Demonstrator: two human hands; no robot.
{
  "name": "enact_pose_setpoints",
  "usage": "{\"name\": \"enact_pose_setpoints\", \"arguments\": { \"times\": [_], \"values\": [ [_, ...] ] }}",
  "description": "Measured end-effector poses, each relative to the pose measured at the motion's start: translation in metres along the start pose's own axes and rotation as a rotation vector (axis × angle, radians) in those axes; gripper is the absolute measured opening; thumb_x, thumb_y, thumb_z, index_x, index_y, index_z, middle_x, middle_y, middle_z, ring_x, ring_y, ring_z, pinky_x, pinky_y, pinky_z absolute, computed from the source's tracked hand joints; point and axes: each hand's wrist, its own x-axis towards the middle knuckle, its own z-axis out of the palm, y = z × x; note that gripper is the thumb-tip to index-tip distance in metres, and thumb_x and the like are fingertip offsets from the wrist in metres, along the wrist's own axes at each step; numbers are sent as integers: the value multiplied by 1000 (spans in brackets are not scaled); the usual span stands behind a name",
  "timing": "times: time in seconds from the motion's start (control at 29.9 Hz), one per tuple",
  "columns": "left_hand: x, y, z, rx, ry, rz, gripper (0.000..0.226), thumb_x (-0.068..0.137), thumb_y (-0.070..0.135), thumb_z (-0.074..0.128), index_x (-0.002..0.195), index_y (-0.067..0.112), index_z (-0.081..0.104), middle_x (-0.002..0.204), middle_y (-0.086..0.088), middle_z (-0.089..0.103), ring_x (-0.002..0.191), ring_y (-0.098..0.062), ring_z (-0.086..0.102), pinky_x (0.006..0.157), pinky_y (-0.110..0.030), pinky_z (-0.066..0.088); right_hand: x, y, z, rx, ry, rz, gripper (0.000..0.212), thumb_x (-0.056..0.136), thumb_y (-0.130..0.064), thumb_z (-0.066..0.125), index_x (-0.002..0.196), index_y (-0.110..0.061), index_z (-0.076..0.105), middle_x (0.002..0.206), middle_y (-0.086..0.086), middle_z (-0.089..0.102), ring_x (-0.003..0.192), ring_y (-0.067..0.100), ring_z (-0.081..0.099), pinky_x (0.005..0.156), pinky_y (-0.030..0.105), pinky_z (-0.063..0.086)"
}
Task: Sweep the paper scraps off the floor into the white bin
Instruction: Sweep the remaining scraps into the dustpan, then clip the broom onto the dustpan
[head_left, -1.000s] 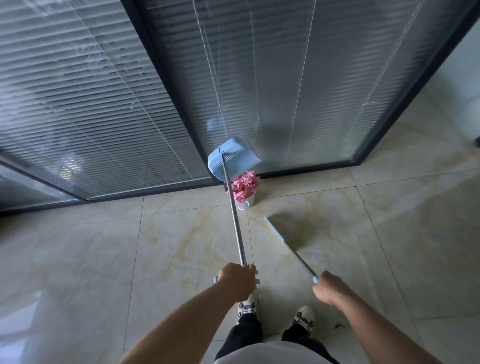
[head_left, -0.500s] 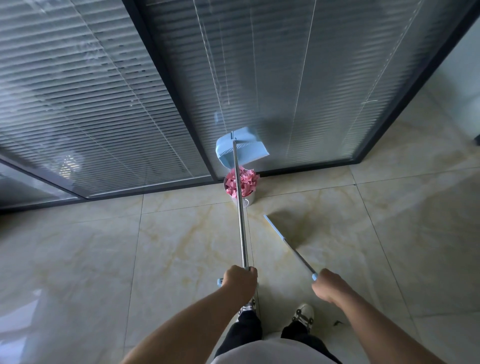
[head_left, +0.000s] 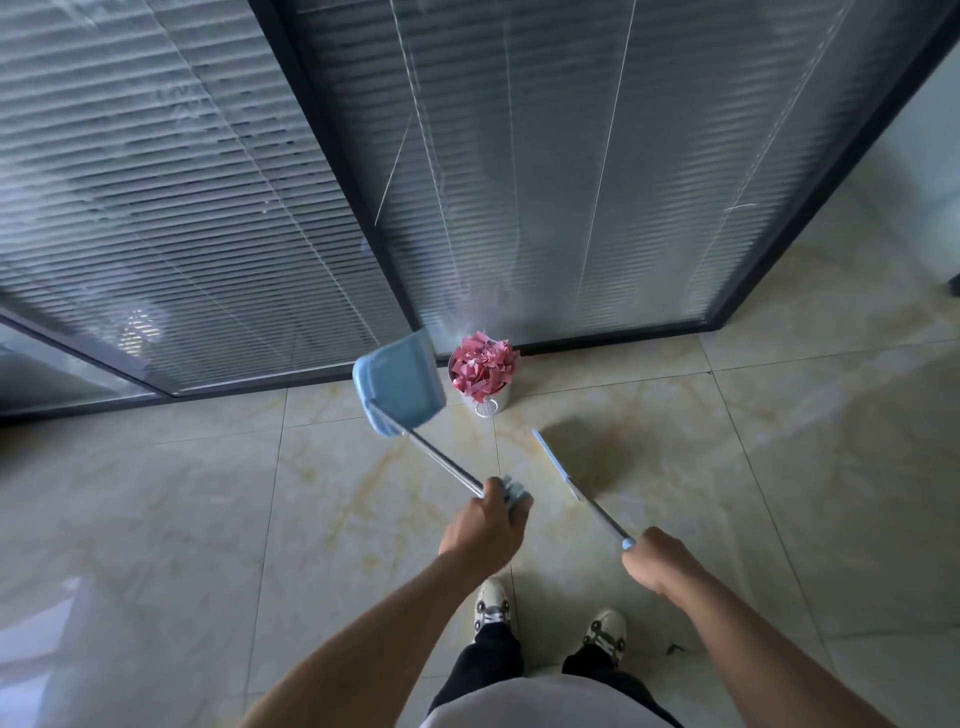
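The left hand (head_left: 485, 525) grips the dustpan (head_left: 399, 387) handle; the right hand (head_left: 657, 560) grips the broom (head_left: 576, 488). The scrap-filled white bin (head_left: 488, 400) stands beyond both hands.

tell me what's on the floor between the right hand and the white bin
In the head view, the broom held by the right hand slants toward the white bin; past its tip, only bare tile floor.

Bin (head_left: 488, 402) stands against the glass wall (head_left: 571, 182), heaped with scraps (head_left: 483, 364); no way in from behind. Dustpan (head_left: 400, 389) hangs just left of it. Broom (head_left: 576, 488) slants near right. Open floor (head_left: 156, 519) left, right and front.
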Motion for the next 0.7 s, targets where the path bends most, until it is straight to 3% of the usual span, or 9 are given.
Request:
{"name": "enact_pose_setpoints", "arguments": {
  "times": [0.03,0.1,0.2,0.3,0.4,0.47,0.57,0.64,0.7],
  "values": [
    [3,-2,-4,-80,20,-51,45,98,49,38,122,11,42,104,-21,68,89,-39,66,68,-36,50,0,-3,-3,38,7,-1,34,92,-25,42,121,-8,51,121,15,61,105,30,60,73,27,43],
    [8,-9,-9,-215,60,-162,45,98,50,38,120,11,45,103,-19,65,89,-36,64,75,-39,53,-2,-9,-11,116,-1,-26,29,87,-20,39,112,-12,51,99,12,63,77,26,61,57,25,42],
    [12,-27,-10,-415,145,-348,45,96,54,37,113,13,48,94,-13,62,80,-29,60,74,-42,56,-9,-23,-30,279,-67,-85,11,78,-16,43,81,-12,52,63,9,52,44,18,43,41,19,26],
    [9,-42,-10,-653,167,-524,41,95,55,39,107,17,49,76,-8,55,59,-20,52,53,-28,51,-19,-43,-49,519,-55,-190,14,63,-25,55,72,-14,56,45,5,47,31,16,39,41,17,26],
    [7,-49,-9,-858,204,-589,38,93,48,51,106,11,52,65,-8,47,43,-16,40,39,-21,33,-27,-64,-64,541,121,-341,7,77,-20,67,77,-18,60,53,-2,56,36,13,47,46,20,36],
    [6,-51,-6,-916,214,-592,34,91,37,58,108,7,54,60,-6,45,42,-17,39,39,-22,32,-34,-74,-71,453,268,-449,5,83,-21,63,78,-21,60,56,-7,61,52,18,57,57,24,41],
    [6,-44,-5,-967,181,-596,24,90,21,55,106,3,54,57,-6,44,39,-18,38,41,-21,32,-45,-90,-84,314,395,-530,7,86,-25,58,85,-20,63,81,0,70,81,27,62,69,25,42],
    [7,-38,-11,-985,179,-588,14,89,16,50,97,4,52,53,-6,43,36,-18,37,42,-22,32,-61,-105,-100,223,466,-584,10,85,-26,58,89,-18,63,87,5,72,88,31,64,74,29,48],
    [9,-32,-16,-1004,173,-588,8,89,15,48,88,7,50,51,-6,43,35,-18,37,43,-22,32,-91,-118,-128,176,651,-689,16,84,-26,59,92,-13,63,83,11,72,86,34,65,74,35,52]
  ]
}}
